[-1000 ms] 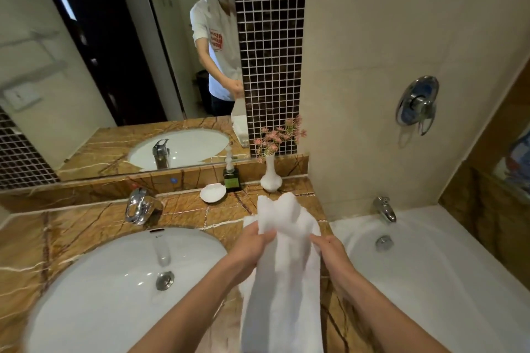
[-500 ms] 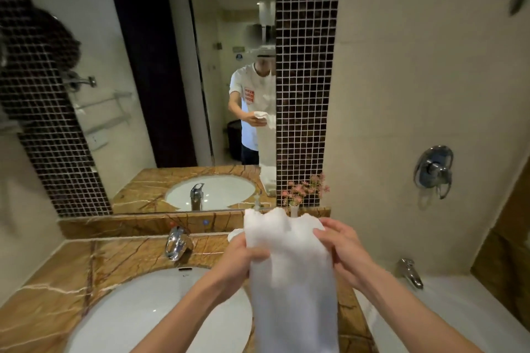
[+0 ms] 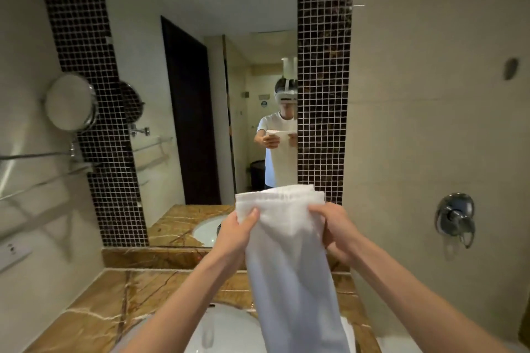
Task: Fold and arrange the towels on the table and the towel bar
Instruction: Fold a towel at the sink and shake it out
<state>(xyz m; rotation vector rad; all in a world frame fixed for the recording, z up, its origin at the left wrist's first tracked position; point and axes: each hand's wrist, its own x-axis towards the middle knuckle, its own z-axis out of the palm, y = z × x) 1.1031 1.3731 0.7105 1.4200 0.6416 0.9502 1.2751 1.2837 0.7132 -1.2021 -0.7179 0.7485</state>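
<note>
**Position.** The towel [image 3: 289, 252] was held in the air above the counter [image 3: 94, 309]. Its upper hem was raised in front of the mirror [image 3: 200, 94], and its lower length hung straight down over the sink basin [image 3: 229, 329]. It touched nothing but the hands. The towel bar [image 3: 37, 155] was on the left wall, well apart from the cloth.

**Grasp.** The left hand [image 3: 235, 233] gripped the upper left edge, with the thumb pressed on the near face. The right hand [image 3: 335, 231] gripped the upper right edge, its fingers [image 3: 318, 209] curled over the cloth. Both hands were clenched on the towel and neither was released.

**Handling properties (judged).**
- The cloth appeared to be white terry: soft, limp and light.
- It had no stiffness of its own and took its shape only from the two held points.
- It seemed already doubled lengthwise into a narrow band, so the layers could slide apart.
- It was neither fragile nor slippery, though a loose pinch would likely let the inner layer drop.

**Recommended hold.** Grip it at the two top corners, pinching through every layer. Keep the hem taut between the hands so that the hanging edges line up.
</note>
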